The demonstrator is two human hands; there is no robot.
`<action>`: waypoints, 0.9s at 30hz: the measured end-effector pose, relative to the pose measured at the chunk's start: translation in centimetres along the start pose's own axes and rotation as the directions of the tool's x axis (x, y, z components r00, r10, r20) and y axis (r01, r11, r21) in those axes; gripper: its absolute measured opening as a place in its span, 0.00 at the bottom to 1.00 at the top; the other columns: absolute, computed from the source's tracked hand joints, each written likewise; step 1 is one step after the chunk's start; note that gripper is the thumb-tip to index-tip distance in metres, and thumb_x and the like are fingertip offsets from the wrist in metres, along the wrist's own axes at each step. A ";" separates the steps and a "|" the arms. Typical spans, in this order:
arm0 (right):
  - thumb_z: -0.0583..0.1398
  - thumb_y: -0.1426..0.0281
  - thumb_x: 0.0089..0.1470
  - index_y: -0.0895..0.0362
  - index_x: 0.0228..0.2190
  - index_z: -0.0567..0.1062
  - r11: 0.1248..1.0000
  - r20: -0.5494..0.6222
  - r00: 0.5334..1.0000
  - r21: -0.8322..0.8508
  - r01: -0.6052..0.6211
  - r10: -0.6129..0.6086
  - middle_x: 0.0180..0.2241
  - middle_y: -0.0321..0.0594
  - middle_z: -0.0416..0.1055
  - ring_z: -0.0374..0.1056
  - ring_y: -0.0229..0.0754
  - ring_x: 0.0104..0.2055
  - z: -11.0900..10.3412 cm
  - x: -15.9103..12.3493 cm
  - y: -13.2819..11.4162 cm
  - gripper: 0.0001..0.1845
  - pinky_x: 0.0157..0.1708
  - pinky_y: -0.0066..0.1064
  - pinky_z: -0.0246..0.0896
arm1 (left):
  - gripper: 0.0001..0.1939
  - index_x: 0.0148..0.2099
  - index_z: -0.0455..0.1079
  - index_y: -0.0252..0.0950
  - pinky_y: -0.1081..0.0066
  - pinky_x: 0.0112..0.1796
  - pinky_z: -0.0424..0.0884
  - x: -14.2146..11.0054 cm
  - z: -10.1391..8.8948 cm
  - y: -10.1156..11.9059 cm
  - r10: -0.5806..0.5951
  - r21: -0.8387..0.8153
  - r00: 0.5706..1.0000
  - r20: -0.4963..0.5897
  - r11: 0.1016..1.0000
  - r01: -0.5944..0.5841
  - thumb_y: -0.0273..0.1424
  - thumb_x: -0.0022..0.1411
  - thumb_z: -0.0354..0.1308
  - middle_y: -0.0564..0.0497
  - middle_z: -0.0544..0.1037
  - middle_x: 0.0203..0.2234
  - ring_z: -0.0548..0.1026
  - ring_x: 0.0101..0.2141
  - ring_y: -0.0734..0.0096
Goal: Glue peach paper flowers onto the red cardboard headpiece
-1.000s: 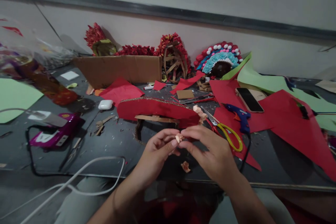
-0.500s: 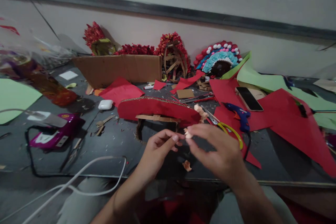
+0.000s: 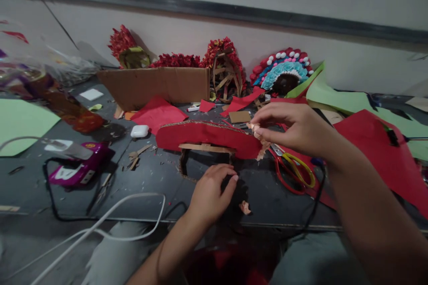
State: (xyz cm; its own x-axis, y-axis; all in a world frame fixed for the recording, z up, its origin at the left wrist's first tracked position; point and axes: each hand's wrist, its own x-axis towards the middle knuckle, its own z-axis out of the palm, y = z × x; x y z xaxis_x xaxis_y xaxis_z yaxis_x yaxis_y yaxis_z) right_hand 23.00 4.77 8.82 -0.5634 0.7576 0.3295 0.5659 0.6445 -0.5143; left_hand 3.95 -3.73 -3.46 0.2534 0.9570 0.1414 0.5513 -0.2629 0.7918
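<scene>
A curved red cardboard piece (image 3: 207, 137) with a brown cardboard loop (image 3: 183, 164) under it stands in the middle of the table. Crumpled peach paper bits (image 3: 262, 151) line its right end. There my right hand (image 3: 287, 127) pinches a small peach paper piece (image 3: 254, 129) between thumb and fingertips, against the upper right edge. Just below the loop, my left hand (image 3: 212, 191) holds nothing, its fingers slightly curled and the thumb apart. Near it on the table lies one loose peach paper scrap (image 3: 245, 207). Scissors (image 3: 294, 171) with red and yellow handles lie under my right forearm.
Left are a purple power strip (image 3: 80, 171), a white cable (image 3: 133, 198) and a white earbud case (image 3: 139, 131). Behind stand a cardboard panel (image 3: 154, 85) and a blue-and-red decorated headdress (image 3: 282, 71). Red paper (image 3: 371, 142) and green paper (image 3: 347, 98) cover the right.
My hands have parted. The right one moved up and away with the peach paper to the red cardboard's right end; the left released its pinch and lowered slightly.
</scene>
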 end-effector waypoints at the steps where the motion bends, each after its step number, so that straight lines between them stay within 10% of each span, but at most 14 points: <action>1: 0.59 0.68 0.50 0.55 0.33 0.75 1.000 0.029 1.000 0.000 0.004 -0.004 0.36 0.37 0.74 0.70 0.38 0.36 -0.1 0.2 0.1 0.08 0.38 0.28 0.65 | 0.09 0.40 0.70 0.37 0.64 0.46 0.65 0.0 0.0 0.1 -0.002 0.000 1.000 0.001 1.000 0.002 0.32 0.62 0.49 0.48 0.76 0.40 0.71 0.44 0.64; 27: 0.57 0.69 0.54 0.52 0.34 0.78 0.957 0.173 0.975 -0.227 0.180 -0.142 0.35 0.38 0.74 0.69 0.39 0.35 -0.5 0.5 0.3 0.10 0.35 0.30 0.62 | 0.09 0.39 0.69 0.37 0.64 0.45 0.65 0.1 -0.2 0.4 0.008 0.016 0.999 0.032 1.000 -0.008 0.31 0.62 0.49 0.47 0.76 0.39 0.71 0.42 0.63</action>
State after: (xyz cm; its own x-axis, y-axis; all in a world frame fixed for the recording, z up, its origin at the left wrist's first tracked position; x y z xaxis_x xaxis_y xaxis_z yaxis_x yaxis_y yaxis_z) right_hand 23.19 5.35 9.26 -0.7336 0.6288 0.2577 0.5768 0.7767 -0.2532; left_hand 4.02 -3.75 -3.07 0.2827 0.9505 0.1288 0.5619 -0.2730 0.7809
